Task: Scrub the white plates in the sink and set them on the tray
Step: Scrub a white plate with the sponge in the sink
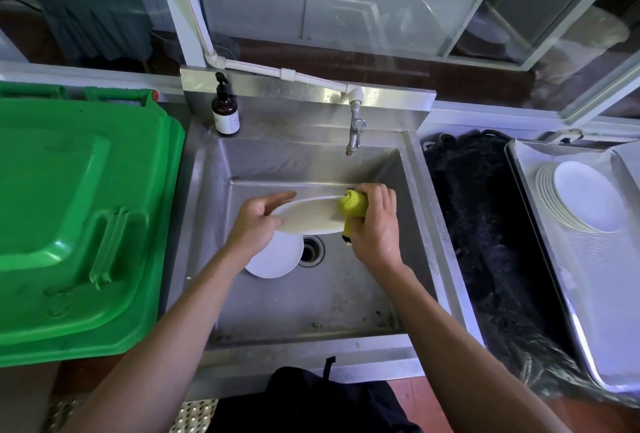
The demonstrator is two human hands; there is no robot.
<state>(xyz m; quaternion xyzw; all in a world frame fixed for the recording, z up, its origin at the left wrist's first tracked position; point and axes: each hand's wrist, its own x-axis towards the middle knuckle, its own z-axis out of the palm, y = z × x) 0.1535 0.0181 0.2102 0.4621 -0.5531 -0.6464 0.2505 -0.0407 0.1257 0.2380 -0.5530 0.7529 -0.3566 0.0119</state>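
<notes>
Over the steel sink [346,294], the left hand [254,224] pinches a tilted white plate [308,218] by its rim, fingers [277,197] nearly straight; the right hand [375,224] curls around a yellow-green sponge [354,204] at the opposite edge. Below the left fingers a second plate [277,259] lies beside the drain [312,249]. Stacked plates [585,197] sit on the tray [561,259], well right. The brown bottle [225,114] has an unreadable label.

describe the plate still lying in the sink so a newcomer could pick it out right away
Start at the steel sink between the green bin lid and the tray. On its floor, just left of the drain, lies a white plate. Unlike the plate being scrubbed, no hand holds it; unlike the stacked plates, it remains in the sink.
</notes>
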